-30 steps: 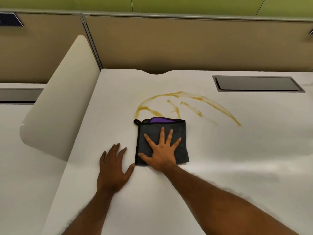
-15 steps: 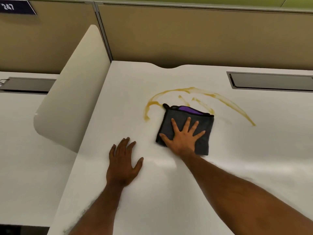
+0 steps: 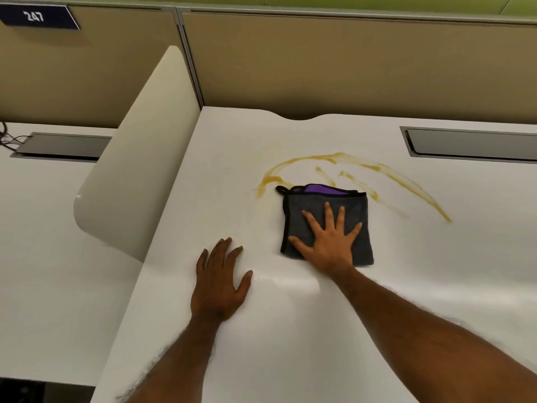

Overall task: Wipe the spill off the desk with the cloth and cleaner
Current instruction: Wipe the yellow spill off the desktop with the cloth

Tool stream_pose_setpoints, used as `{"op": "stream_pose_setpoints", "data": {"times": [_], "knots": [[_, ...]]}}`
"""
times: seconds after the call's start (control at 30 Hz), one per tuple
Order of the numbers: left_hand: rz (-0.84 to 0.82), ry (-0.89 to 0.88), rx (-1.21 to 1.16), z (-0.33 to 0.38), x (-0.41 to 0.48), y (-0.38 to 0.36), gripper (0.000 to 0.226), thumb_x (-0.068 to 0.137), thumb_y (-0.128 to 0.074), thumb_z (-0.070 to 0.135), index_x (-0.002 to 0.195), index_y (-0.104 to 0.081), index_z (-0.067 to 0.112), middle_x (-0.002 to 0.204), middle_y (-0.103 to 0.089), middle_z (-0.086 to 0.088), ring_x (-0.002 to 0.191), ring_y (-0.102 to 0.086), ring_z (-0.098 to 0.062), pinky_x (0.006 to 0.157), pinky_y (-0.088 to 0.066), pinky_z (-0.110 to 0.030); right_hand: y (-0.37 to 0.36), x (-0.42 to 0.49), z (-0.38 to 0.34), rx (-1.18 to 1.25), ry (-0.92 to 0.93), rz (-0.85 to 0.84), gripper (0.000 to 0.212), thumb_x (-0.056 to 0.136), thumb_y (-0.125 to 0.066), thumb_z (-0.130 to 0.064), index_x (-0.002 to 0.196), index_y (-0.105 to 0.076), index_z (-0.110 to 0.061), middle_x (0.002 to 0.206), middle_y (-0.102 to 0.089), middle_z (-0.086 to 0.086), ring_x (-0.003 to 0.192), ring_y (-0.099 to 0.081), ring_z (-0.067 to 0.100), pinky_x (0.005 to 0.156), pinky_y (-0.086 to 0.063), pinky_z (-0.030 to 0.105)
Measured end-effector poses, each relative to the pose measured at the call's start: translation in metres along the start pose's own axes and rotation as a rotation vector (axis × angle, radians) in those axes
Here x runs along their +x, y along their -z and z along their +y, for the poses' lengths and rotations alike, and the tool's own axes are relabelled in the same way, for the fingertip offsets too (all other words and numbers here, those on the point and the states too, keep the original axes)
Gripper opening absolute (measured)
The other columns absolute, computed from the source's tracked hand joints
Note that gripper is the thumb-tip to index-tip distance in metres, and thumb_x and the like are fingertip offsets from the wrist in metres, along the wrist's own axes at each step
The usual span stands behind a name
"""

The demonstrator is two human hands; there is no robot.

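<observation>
1. The right hand [image 3: 328, 242] lies flat on the folded grey cloth [image 3: 305, 210], fingers straight and spread, palm pressing down; nothing is curled or pinched.
2. The cloth (a purple layer peeks out at its far edge) lies on the white desk [image 3: 406, 280], its hanging loop at the 11 o'clock corner.
3. The amber spill [image 3: 271, 180] arcs around the cloth from 10 o'clock to 2 o'clock, its nearest streaks touching the far edge.
4. The left hand [image 3: 219, 283] rests open on bare desk at 8 o'clock from the cloth, fingers relaxed, holding nothing.
5. A cream divider [image 3: 130, 170] stands at 9 o'clock; a grey hatch [image 3: 470, 144] sits at 2 o'clock.
</observation>
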State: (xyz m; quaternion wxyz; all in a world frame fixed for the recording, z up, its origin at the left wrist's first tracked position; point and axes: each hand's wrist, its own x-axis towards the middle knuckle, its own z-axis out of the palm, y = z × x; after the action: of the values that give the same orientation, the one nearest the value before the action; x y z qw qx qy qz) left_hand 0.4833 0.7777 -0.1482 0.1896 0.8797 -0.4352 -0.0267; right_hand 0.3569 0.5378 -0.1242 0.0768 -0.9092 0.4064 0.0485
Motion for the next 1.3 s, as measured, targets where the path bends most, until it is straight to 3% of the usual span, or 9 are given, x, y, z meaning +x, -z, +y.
{"op": "stream_pose_setpoints", "data": {"times": [0.13, 0.27, 0.33, 0.47, 0.53, 0.7, 0.93, 1.13, 1.3], "knots": [[-0.002, 0.001, 0.006, 0.0, 0.0, 0.0, 0.059, 0.09, -0.045, 0.053, 0.142, -0.043, 0.025, 0.156, -0.032, 0.0, 0.148, -0.021, -0.015, 0.121, -0.013, -0.045, 0.0, 0.0, -0.03, 0.018, -0.053, -0.034, 0.091, 0.07, -0.013, -0.092, 0.149, -0.007, -0.048, 0.163, 0.011, 0.01, 0.145, 0.019, 0.045, 0.103, 0.013, 0.077], [0.008, 0.011, -0.034, 0.001, -0.001, 0.003, 0.059, 0.091, -0.041, 0.052, 0.143, -0.041, 0.023, 0.154, -0.034, 0.001, 0.147, -0.024, -0.015, 0.121, -0.015, -0.044, -0.006, -0.025, -0.043, -0.009, 0.231, -0.069, 0.087, 0.073, -0.016, -0.091, 0.149, -0.004, -0.051, 0.163, 0.015, 0.008, 0.144, 0.024, 0.041, 0.104, 0.015, 0.075], [0.015, 0.019, -0.086, 0.002, -0.001, 0.005, 0.059, 0.093, -0.036, 0.051, 0.144, -0.038, 0.022, 0.154, -0.035, 0.001, 0.146, -0.026, -0.014, 0.121, -0.015, -0.043, -0.003, -0.035, -0.027, 0.044, 0.335, -0.066, 0.08, 0.075, -0.02, -0.089, 0.147, -0.015, -0.053, 0.164, 0.009, 0.001, 0.147, 0.022, 0.033, 0.108, 0.015, 0.071], [0.024, 0.022, -0.1, 0.002, -0.001, 0.004, 0.059, 0.095, -0.033, 0.051, 0.145, -0.036, 0.021, 0.155, -0.035, 0.0, 0.145, -0.029, -0.015, 0.121, -0.017, -0.044, 0.001, -0.043, -0.006, 0.131, 0.346, -0.064, 0.074, 0.078, -0.02, -0.086, 0.137, -0.04, -0.047, 0.164, -0.004, -0.003, 0.15, 0.015, 0.025, 0.111, 0.014, 0.068], [0.022, 0.024, -0.079, 0.003, 0.0, 0.003, 0.06, 0.094, -0.035, 0.052, 0.145, -0.037, 0.021, 0.155, -0.035, -0.001, 0.145, -0.029, -0.016, 0.12, -0.017, -0.045, 0.0, -0.042, -0.015, 0.058, 0.332, -0.057, 0.077, 0.076, -0.02, -0.088, 0.139, -0.035, -0.046, 0.164, -0.003, 0.002, 0.149, 0.014, 0.032, 0.11, 0.013, 0.07], [0.004, 0.036, -0.028, 0.004, 0.0, 0.001, 0.059, 0.092, -0.037, 0.05, 0.144, -0.039, 0.022, 0.154, -0.036, 0.0, 0.145, -0.027, -0.016, 0.12, -0.018, -0.046, -0.006, -0.014, -0.051, -0.042, 0.341, -0.07, 0.083, 0.075, -0.013, -0.089, 0.147, 0.007, -0.052, 0.163, 0.015, 0.006, 0.145, 0.021, 0.042, 0.103, 0.01, 0.077], [0.103, 0.253, 0.015, 0.007, -0.008, 0.002, 0.062, 0.086, -0.038, 0.043, 0.142, -0.042, 0.017, 0.153, -0.037, -0.01, 0.145, -0.027, -0.027, 0.118, -0.023, -0.047, -0.005, -0.002, -0.057, -0.016, 0.371, -0.124, 0.08, 0.077, -0.019, -0.087, 0.147, 0.002, -0.053, 0.163, 0.016, 0.002, 0.146, 0.024, 0.036, 0.105, 0.013, 0.075], [0.025, 0.168, 0.046, 0.001, -0.003, -0.004, 0.066, 0.088, -0.034, 0.047, 0.148, -0.036, 0.02, 0.159, -0.026, -0.007, 0.15, -0.016, -0.022, 0.122, -0.013, -0.045, -0.013, -0.043, -0.037, -0.006, 0.406, -0.066, 0.079, 0.078, -0.018, -0.087, 0.147, 0.0, -0.054, 0.163, 0.013, 0.001, 0.146, 0.022, 0.036, 0.107, 0.013, 0.073], [-0.005, 0.186, 0.086, 0.001, -0.004, -0.005, 0.067, 0.089, -0.03, 0.049, 0.15, -0.031, 0.023, 0.161, -0.021, -0.005, 0.15, -0.012, -0.021, 0.122, -0.01, -0.048, -0.007, 0.005, -0.065, -0.017, 0.407, -0.05, 0.081, 0.077, -0.016, -0.088, 0.148, -0.003, -0.052, 0.164, 0.009, 0.001, 0.147, 0.021, 0.037, 0.105, 0.011, 0.074]]}}
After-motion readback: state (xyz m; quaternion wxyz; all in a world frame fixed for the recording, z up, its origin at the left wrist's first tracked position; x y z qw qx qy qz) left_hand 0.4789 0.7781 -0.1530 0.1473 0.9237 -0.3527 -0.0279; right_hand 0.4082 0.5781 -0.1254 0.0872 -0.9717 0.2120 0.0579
